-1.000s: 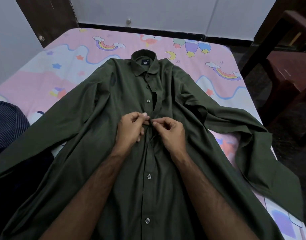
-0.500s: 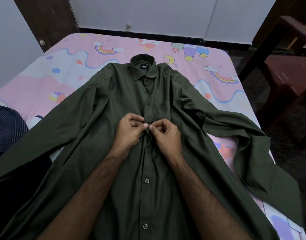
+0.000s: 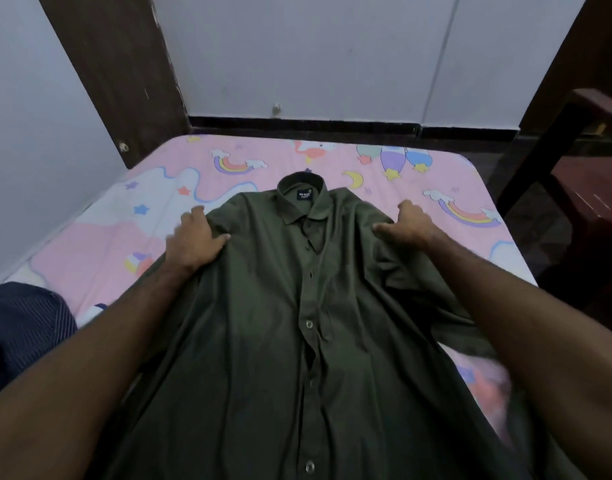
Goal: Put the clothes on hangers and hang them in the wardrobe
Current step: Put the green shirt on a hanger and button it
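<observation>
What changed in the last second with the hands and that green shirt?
Both hands left the button placket and moved apart: the left hand now grips one shoulder of the dark green cotton shirt, the right hand the other. The shirt stays flat on the pink patterned bedsheet.

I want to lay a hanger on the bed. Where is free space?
Bare sheet lies between the shirt collar and the far bed edge, and left of the left hand. The near half is crowded by the green shirt.
</observation>
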### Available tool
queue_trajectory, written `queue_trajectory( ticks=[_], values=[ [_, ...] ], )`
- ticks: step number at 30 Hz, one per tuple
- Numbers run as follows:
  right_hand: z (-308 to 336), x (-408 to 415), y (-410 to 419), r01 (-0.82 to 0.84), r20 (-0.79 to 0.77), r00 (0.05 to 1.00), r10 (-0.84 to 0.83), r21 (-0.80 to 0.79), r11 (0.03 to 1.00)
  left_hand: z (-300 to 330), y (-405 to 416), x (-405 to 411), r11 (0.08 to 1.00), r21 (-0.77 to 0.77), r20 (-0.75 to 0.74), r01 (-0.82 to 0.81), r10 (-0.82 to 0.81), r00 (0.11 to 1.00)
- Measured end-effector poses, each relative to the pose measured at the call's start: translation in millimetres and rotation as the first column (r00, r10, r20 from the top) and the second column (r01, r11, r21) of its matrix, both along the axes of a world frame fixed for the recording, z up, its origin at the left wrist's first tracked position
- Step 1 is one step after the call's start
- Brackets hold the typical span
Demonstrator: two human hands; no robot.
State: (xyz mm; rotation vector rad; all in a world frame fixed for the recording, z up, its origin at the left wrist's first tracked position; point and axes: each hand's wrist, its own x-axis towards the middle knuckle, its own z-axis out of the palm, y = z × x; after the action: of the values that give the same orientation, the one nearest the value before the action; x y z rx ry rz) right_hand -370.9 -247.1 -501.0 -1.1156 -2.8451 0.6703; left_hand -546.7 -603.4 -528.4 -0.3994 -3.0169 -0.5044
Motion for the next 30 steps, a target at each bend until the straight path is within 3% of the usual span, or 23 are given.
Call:
queue_trajectory(
  ticks=[3, 5, 7, 9, 10, 11, 13, 16, 19, 21, 22, 24, 26, 28, 30],
  values=[
    [-18, -17, 6, -0.069, 0.062, 0.995, 0.072, -0.054, 0.996, -11, -7, -30, 0.975, 0.21, 0.299, 0.068, -0.13, 0.945],
    [-22, -23, 8, -0.202, 0.013, 0.979, 0.205, -0.113, 0.973, -14, -10, -40, 0.963, 0.25, 0.306, 0.099, -0.176, 0.936],
    [-15, -21, 23, -0.193, -0.048, 0.981, 0.189, -0.096, 0.977, -7, -15, -46, 0.978, 0.199, 0.176, 0.062, -0.098, 0.98],
    [-7, -11, 54, 0.047, -0.147, 0.989, -0.036, 0.07, 0.996, 0, -32, -55, 0.998, -0.044, -0.133, 0.036, -0.042, 0.99],
    [-6, -2, 71, 0.187, -0.189, 0.97, -0.155, 0.169, 0.968, -1, -43, -58, 0.972, -0.231, -0.268, 0.034, -0.098, 0.958],
    [-6, 8, 86, 0.275, -0.206, 0.951, -0.23, 0.229, 0.934, -3, -53, -60, 0.922, -0.386, -0.344, 0.028, -0.172, 0.923],
    [-13, 18, 103, 0.303, -0.188, 0.945, -0.266, 0.207, 0.93, -12, -61, -62, 0.856, -0.517, -0.326, 0.013, -0.212, 0.921],
    [-26, 20, 101, 0.188, -0.1, 0.979, -0.175, 0.134, 0.973, -13, -38, -43, 0.87, -0.491, -0.368, 0.052, -0.261, 0.892],
    [-21, 22, 96, 0.055, -0.066, 0.996, -0.055, 0.001, 0.998, -4, 0, -15, 0.858, -0.448, -0.41, 0.25, -0.446, 0.796],
    [-12, 23, 94, 0.007, -0.042, 0.999, -0.01, -0.055, 0.998, -4, 21, 2, 0.856, -0.336, -0.352, 0.391, -0.5, 0.791],
    [-10, 24, 92, 0.007, -0.045, 0.999, -0.006, 0.011, 1.0, -4, 29, 8, 0.854, -0.255, -0.278, 0.454, -0.514, 0.811],
    [-11, 24, 81, 0.059, -0.13, 0.991, -0.015, 0.347, 0.936, -6, 41, 13, 0.842, -0.144, -0.111, 0.52, -0.536, 0.837],
    [-12, 17, 61, -0.009, -0.271, 0.947, 0.173, 0.515, 0.857, -4, 51, 11, 0.811, -0.211, -0.143, 0.546, -0.578, 0.803],
    [-9, 6, 35, -0.315, -0.34, 0.841, 0.421, 0.325, 0.892, 0, 65, 8, 0.735, -0.321, -0.224, 0.597, -0.671, 0.707],
    [-4, -8, 8, -0.59, -0.295, 0.753, 0.589, 0.093, 0.802, 5, 80, 7, 0.624, -0.49, -0.226, 0.609, -0.766, 0.602]
  ],
)
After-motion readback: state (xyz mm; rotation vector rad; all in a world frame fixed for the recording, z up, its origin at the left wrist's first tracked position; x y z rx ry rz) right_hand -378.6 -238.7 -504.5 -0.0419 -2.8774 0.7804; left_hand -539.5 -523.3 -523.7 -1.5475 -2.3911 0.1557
